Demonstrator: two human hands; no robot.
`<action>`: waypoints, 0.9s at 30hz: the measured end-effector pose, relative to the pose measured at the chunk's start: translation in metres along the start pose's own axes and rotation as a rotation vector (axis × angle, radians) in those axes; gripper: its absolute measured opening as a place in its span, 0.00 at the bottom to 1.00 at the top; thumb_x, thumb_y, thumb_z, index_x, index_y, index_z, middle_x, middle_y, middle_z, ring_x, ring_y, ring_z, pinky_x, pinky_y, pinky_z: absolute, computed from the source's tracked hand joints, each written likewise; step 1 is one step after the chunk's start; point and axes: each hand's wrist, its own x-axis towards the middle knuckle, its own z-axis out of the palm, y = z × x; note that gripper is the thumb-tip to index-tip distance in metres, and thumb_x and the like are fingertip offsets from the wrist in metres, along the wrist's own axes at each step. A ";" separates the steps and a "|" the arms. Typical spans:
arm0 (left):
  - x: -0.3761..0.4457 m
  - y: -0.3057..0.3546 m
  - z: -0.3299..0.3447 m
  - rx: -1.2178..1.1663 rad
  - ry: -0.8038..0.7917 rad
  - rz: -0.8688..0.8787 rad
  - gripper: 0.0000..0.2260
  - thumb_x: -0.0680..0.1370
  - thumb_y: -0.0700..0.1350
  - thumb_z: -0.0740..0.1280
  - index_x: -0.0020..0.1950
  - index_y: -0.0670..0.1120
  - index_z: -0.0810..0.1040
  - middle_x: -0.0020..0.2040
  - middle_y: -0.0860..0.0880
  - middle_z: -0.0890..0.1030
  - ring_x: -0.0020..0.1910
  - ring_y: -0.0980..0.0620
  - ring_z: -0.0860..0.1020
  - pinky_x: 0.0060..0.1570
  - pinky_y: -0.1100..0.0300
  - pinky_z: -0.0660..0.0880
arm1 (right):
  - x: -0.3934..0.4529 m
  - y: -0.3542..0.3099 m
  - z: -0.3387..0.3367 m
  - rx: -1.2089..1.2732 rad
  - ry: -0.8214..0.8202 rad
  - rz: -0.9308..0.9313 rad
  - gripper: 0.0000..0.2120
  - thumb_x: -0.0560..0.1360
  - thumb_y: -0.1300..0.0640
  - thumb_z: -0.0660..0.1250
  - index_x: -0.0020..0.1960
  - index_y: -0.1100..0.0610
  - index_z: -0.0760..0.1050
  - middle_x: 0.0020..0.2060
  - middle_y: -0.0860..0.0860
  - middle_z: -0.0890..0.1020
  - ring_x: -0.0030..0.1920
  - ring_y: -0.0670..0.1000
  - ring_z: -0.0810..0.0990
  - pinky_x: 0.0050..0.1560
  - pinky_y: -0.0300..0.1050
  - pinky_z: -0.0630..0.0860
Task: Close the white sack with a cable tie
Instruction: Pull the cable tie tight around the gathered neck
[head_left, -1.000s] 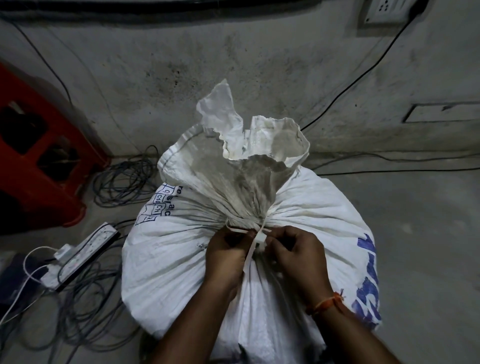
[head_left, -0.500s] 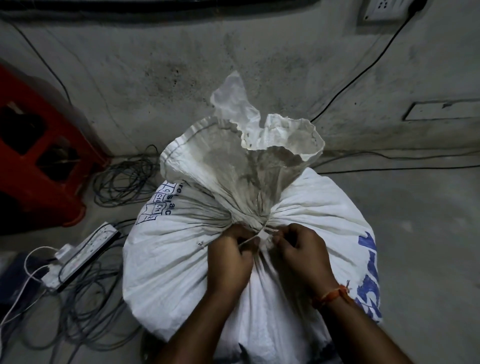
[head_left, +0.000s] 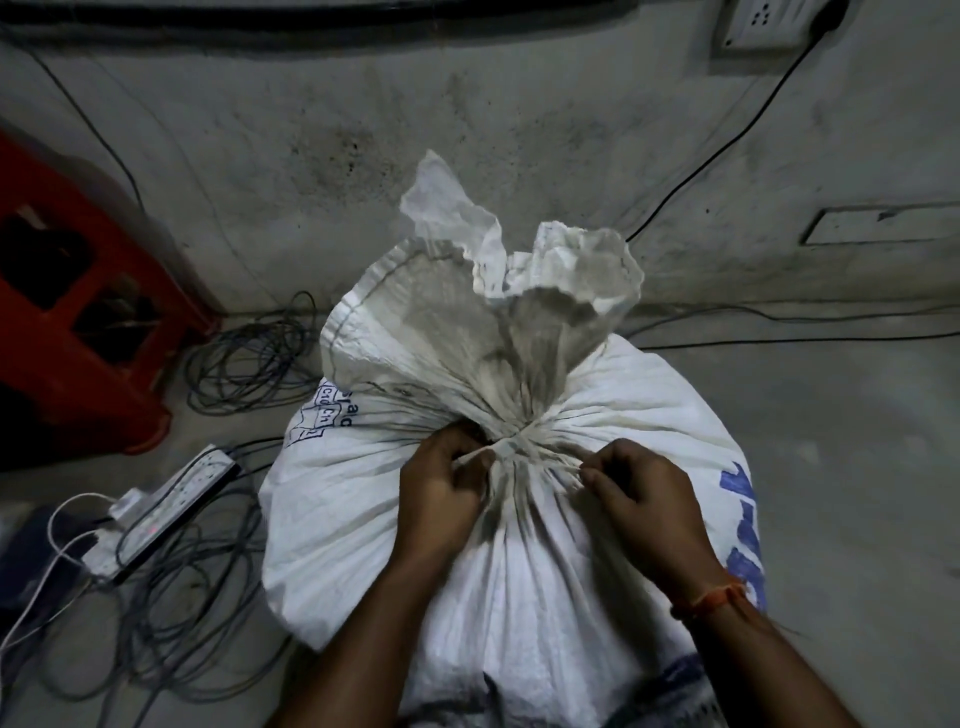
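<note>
Grey concrete floor, cables lower left, red stool at the left edge, and you're cinching the neck.

Your white sack (head_left: 519, 545) fills the centre, woven plastic, bulging, its mouth bunched into a tight pleated throat with the loose collar flaring above. Across that throat runs the cable tie (head_left: 511, 451), a thin pale strap lying left to right in the frame. Your left hand (head_left: 441, 499) pinches one end just beside the neck; your right hand (head_left: 644, 499) grips the other end, slightly further out. Pulling apart along that line should tighten it.
</note>
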 end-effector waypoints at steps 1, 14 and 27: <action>0.000 0.002 0.001 -0.037 -0.016 -0.031 0.13 0.75 0.42 0.74 0.35 0.54 0.76 0.33 0.58 0.80 0.35 0.65 0.76 0.38 0.66 0.72 | 0.000 0.001 -0.001 0.015 0.003 -0.025 0.07 0.75 0.59 0.71 0.39 0.52 0.77 0.33 0.45 0.81 0.38 0.44 0.78 0.38 0.33 0.68; 0.004 0.005 -0.003 -0.091 0.004 -0.024 0.08 0.72 0.53 0.72 0.42 0.49 0.81 0.38 0.48 0.85 0.41 0.42 0.82 0.44 0.46 0.79 | 0.009 -0.017 0.005 0.246 -0.348 -0.405 0.26 0.66 0.68 0.62 0.60 0.51 0.83 0.40 0.47 0.73 0.43 0.46 0.75 0.46 0.35 0.70; 0.000 0.018 -0.001 -0.128 0.036 0.041 0.05 0.74 0.42 0.76 0.40 0.45 0.82 0.41 0.52 0.87 0.42 0.50 0.84 0.45 0.54 0.78 | 0.018 -0.009 -0.002 0.107 -0.415 -0.436 0.10 0.78 0.55 0.68 0.56 0.51 0.85 0.45 0.49 0.80 0.49 0.44 0.79 0.50 0.33 0.73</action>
